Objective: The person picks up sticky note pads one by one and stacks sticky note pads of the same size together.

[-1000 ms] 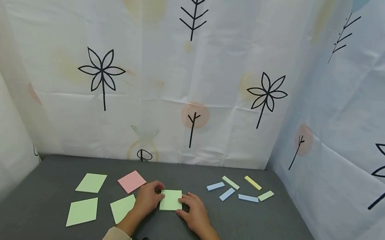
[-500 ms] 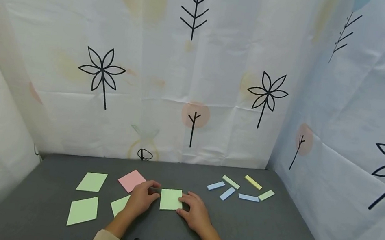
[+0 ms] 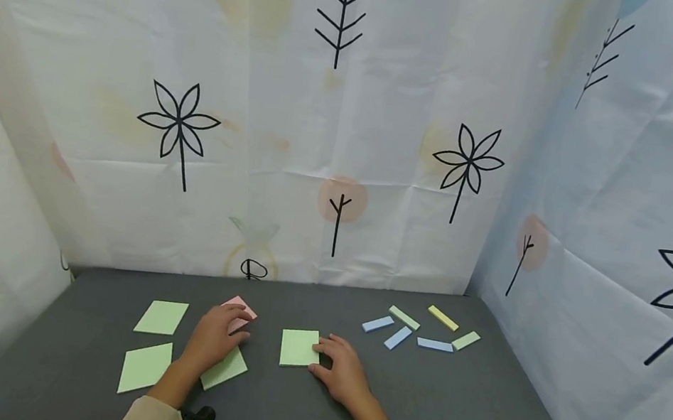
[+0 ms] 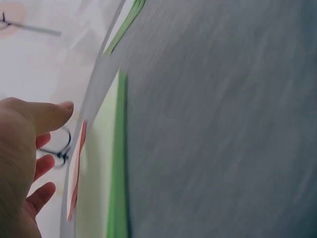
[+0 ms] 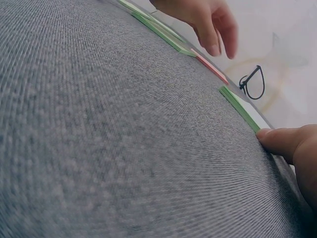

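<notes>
A pad of green sticky notes (image 3: pixel 296 349) lies flat before me, its right edge held by the thumb and fingers of my right hand (image 3: pixel 345 371). The thumb meets the pad's corner in the right wrist view. My left hand (image 3: pixel 213 339), fingers loosely bent and holding nothing, hovers over a pink sticky note pad (image 3: pixel 241 302) and another green sticky note pad (image 3: pixel 226 370). It partly covers both in the head view. In the left wrist view, its fingers are apart from the near green pad (image 4: pixel 101 163).
Two more green sticky note pads (image 3: pixel 162 318) lie at the left of the grey table (image 3: pixel 463 414). At the back right are several narrow strips: blue (image 3: pixel 435 346), green (image 3: pixel 404 318) and yellow (image 3: pixel 442 317). Patterned white curtains (image 3: pixel 392 89) hang around the table.
My left hand has let go of the middle green pad and moved left over the pink pad. The green pad below it has shifted slightly right. My right hand stays on the middle pad.
</notes>
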`<state>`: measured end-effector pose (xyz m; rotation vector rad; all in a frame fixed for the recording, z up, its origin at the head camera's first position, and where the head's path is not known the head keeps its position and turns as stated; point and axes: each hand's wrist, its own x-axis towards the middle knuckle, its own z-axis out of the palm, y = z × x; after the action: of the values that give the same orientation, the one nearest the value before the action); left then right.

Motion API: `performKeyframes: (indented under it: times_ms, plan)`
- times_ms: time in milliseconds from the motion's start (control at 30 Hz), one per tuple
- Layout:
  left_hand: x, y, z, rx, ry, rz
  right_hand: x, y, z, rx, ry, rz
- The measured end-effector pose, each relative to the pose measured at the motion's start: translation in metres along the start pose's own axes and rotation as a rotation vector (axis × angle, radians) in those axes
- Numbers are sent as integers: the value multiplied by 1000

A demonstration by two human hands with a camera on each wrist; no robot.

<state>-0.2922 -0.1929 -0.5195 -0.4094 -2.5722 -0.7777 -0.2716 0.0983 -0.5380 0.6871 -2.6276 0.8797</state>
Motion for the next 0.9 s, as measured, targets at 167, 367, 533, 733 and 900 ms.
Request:
performKeyframes:
  times_ms: [167,367,533,733,900]
  plan:
    - [4,-17,-11,37,-66,-61,0,0,0,1,-10,16]
    - [11,-28,-18,59,-132,-92,1,0,0,2,-21,28]
    - [12,-31,-17,113,-163,-110,0,-1,1,3,-14,14]
    - [7,-34,-15,158,-190,-110,-1,-1,2,22,-30,22]
    - [9,-35,-12,169,-190,-99,-1,-1,0,13,-18,13]
